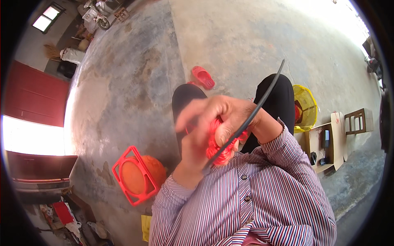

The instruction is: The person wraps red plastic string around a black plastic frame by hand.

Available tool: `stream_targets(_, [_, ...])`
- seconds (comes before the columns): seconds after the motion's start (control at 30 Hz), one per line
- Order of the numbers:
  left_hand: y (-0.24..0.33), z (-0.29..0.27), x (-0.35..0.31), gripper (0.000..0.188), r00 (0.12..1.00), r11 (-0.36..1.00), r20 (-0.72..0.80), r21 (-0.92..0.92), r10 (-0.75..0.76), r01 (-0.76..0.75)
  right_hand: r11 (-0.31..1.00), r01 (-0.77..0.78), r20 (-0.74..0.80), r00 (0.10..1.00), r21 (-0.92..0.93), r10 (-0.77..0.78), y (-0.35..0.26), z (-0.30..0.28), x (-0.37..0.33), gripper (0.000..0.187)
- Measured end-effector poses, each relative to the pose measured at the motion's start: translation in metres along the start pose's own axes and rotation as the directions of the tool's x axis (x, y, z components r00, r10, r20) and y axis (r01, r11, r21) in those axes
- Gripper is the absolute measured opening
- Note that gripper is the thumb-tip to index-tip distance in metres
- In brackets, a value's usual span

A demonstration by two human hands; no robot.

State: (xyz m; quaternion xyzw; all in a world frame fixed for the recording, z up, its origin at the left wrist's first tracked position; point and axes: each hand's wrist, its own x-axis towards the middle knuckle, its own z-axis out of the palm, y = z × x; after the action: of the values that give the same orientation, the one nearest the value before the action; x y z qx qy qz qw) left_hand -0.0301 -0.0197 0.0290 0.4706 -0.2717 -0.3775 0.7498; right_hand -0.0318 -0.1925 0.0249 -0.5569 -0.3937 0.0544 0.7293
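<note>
A bundle of bright red cord is gathered between my hands in front of my lap. My left hand, smeared by motion, is closed around the bundle's left side, with fingertips showing under its right side. Above it, my right hand reaches across from the right. Its thumb presses on the cord, while its fingers stretch leftward and blur, near a short bit of red strand. A thin dark strip slants across in front of both hands; what holds it cannot be seen.
An orange round object lies with a red plastic frame on the concrete floor at left. Red slippers lie ahead. To my right stand a yellow basket, an open cardboard box with small dark items, and a wooden stool.
</note>
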Motion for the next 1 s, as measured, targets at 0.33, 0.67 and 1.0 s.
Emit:
stream_targets(0.33, [0.001, -0.034, 0.004, 0.035, 0.928, 0.928, -0.352, -0.371, -0.126, -0.015, 0.923, -0.18, -0.604, 0.711, 0.341, 0.362, 0.017, 0.043, -0.057, 0.051])
stream_targets(0.67, [0.013, -0.034, 0.006, 0.053, 0.953, 0.895, -0.246, -0.442, -0.179, 0.054, 0.877, 0.47, -0.922, 0.376, 0.102, -0.094, -0.007, 0.011, -0.071, 0.046])
stream_targets(1.0, [0.004, -0.083, 0.003, 0.041, 0.968, 0.889, -0.139, -0.439, -0.21, 0.13, 0.701, 0.551, -0.89, 0.245, 0.454, 0.384, 0.003, 0.02, -0.114, 0.033])
